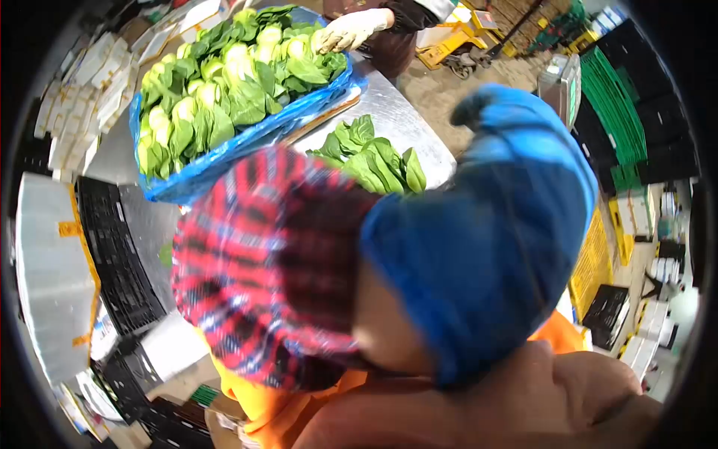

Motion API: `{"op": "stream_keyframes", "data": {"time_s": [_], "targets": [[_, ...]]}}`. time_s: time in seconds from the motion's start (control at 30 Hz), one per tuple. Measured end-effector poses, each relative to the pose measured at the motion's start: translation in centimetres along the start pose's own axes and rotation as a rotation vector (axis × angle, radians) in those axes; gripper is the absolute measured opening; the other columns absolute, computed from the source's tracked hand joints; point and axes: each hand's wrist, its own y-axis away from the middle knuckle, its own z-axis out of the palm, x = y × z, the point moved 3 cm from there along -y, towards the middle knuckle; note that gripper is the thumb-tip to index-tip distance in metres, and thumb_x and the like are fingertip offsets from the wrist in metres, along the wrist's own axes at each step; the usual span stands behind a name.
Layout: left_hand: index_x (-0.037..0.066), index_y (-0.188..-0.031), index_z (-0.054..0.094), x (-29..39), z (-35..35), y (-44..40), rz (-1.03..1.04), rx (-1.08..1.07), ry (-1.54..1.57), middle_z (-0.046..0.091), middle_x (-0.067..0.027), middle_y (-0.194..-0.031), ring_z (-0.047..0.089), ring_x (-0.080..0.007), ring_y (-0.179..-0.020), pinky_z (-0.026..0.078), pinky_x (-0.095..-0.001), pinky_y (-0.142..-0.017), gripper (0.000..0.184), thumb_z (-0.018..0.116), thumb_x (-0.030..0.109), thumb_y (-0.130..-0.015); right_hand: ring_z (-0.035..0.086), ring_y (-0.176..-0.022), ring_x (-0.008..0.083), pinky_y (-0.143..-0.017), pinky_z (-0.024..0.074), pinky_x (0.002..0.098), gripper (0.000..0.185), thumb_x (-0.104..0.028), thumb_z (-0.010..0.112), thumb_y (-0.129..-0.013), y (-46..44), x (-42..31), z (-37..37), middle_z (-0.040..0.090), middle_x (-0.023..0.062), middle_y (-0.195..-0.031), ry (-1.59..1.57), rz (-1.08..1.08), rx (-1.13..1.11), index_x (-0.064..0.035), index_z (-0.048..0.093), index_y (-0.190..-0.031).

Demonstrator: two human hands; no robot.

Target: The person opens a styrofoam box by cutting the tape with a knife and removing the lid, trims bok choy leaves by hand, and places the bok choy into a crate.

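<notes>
My left hand (493, 224), in a blue glove, is raised close to the camera and blurred. A red plaid sleeve (247, 254) covers its forearm, which crosses from the left. The glove's far end curves leftward to a dark tip; its fingers cannot be told apart, and any held thing is hidden. Beyond the arm, loose leafy greens (381, 165) lie on a metal table (407, 116), partly covered by the sleeve. Further left stands a box lined with blue plastic (254, 138), full of bok choy (239, 67). My right hand is out of view.
A co-worker's white-gloved hand (351, 31) touches the bok choy at the box's far right. Black crates (116, 254) and stacked white foam boxes (97, 82) stand left. Green crates (617, 108) and a yellow crate (592, 262) are at right.
</notes>
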Motion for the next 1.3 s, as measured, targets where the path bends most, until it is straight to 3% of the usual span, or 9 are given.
{"op": "stream_keyframes", "data": {"time_s": [0.17, 0.37, 0.43, 0.6, 0.87, 0.97, 1.13, 1.23, 1.3], "targets": [[0.003, -0.101, 0.057, 1.7, 0.1, -0.8, -0.155, -0.096, -0.016, 0.058, -0.0106, -0.090, 0.056, -0.0180, -0.081, 0.043, -0.0315, -0.063, 0.032, 0.060, 0.019, -0.073, 0.057, -0.089, 0.0249, -0.077, 0.0464, 0.0373, 0.035, -0.016, 0.065, -0.076, -1.3, 0.0, -6.2, 0.059, 0.0112, -0.100, -0.455, 0.250, 0.137, -0.0085, 0.054, -0.108], [0.002, -0.097, 0.060, 7.1, 0.9, -5.3, 0.094, -0.269, -0.015, 0.060, -0.0098, -0.083, 0.060, -0.0180, -0.073, 0.047, -0.0315, -0.056, 0.026, 0.059, 0.014, -0.074, 0.057, -0.104, 0.0248, -0.089, 0.0466, 0.0396, 0.041, -0.016, 0.064, -0.080, 5.5, -2.6, -13.3, 0.058, 0.0121, -0.115, -0.999, 0.622, 0.682, -0.0110, 0.053, -0.120], [0.002, -0.096, 0.060, 9.7, 3.2, -5.2, 0.246, -0.390, 0.071, 0.061, -0.0097, -0.082, 0.061, -0.0180, -0.072, 0.048, -0.0315, -0.055, 0.025, 0.059, 0.013, -0.074, 0.055, -0.109, 0.0298, -0.099, 0.0403, 0.0468, 0.047, -0.019, 0.061, -0.083, 8.6, -3.0, -17.7, 0.057, 0.0136, -0.119, -1.708, 0.445, 0.477, -0.0034, 0.047, -0.125], [0.004, -0.104, 0.060, 4.2, 17.9, -1.1, 0.268, -0.405, 0.475, 0.062, -0.0157, -0.093, 0.060, -0.0319, -0.084, 0.049, -0.0361, -0.069, 0.029, 0.063, 0.022, -0.080, 0.054, -0.112, 0.0300, -0.100, 0.0391, 0.0476, 0.044, -0.027, 0.059, -0.084, 17.5, -0.4, -28.2, 0.057, 0.0131, -0.121, -1.313, 0.624, 1.327, -0.0072, 0.051, -0.123], [-0.001, -0.113, 0.057, 10.1, 27.9, 2.9, -0.138, -0.824, 1.312, 0.064, -0.0161, -0.102, 0.062, -0.0232, -0.090, 0.048, -0.0314, -0.079, 0.039, 0.064, 0.023, -0.084, 0.059, -0.101, 0.0227, -0.086, 0.0484, 0.0360, 0.048, -0.026, 0.066, -0.079, 24.0, 4.8, -30.3, 0.060, 0.0100, -0.112, -0.706, 0.947, 1.099, -0.0074, 0.052, -0.122], [-0.001, -0.116, 0.057, 10.5, 28.8, 4.2, -0.227, -0.802, 1.258, 0.064, -0.0115, -0.106, 0.059, -0.0164, -0.089, 0.047, -0.0285, -0.078, 0.039, 0.064, 0.021, -0.085, 0.056, -0.108, 0.0224, -0.089, 0.0453, 0.0343, 0.064, -0.027, 0.071, -0.075, 25.4, 9.4, -31.2, 0.057, 0.0116, -0.117, -0.405, 0.819, 1.006, 0.0000, 0.046, -0.127], [0.000, -0.118, 0.056, 10.7, 29.4, 7.4, -0.458, -0.805, 1.227, 0.063, -0.0089, -0.105, 0.057, -0.0138, -0.090, 0.046, -0.0274, -0.081, 0.039, 0.064, 0.020, -0.086, 0.050, -0.117, 0.0273, -0.097, 0.0397, 0.0342, 0.080, -0.029, 0.074, -0.071, 23.8, 6.9, -33.8, 0.052, 0.0164, -0.126, -0.603, 0.782, 0.918, 0.0029, 0.037, -0.135], [-0.001, -0.113, 0.058, 12.0, 29.6, 9.2, -0.744, -0.875, 1.300, 0.064, -0.0096, -0.101, 0.058, -0.0131, -0.087, 0.047, -0.0276, -0.078, 0.031, 0.062, 0.015, -0.087, 0.053, -0.113, 0.0254, -0.094, 0.0421, 0.0356, 0.068, -0.029, 0.073, -0.072, 25.5, 11.4, -35.4, 0.054, 0.0152, -0.125, 0.206, 0.968, 0.627, -0.0014, 0.046, -0.128], [0.000, -0.114, 0.058, 13.0, 29.6, 9.0, -0.774, -0.892, 1.308, 0.064, -0.0095, -0.101, 0.057, -0.0128, -0.087, 0.046, -0.0269, -0.078, 0.031, 0.062, 0.015, -0.087, 0.052, -0.114, 0.0268, -0.093, 0.0422, 0.0374, 0.070, -0.028, 0.073, -0.071, 26.3, 12.7, -35.5, 0.053, 0.0154, -0.126, 0.285, 0.981, 0.626, -0.0017, 0.044, -0.130]]}}
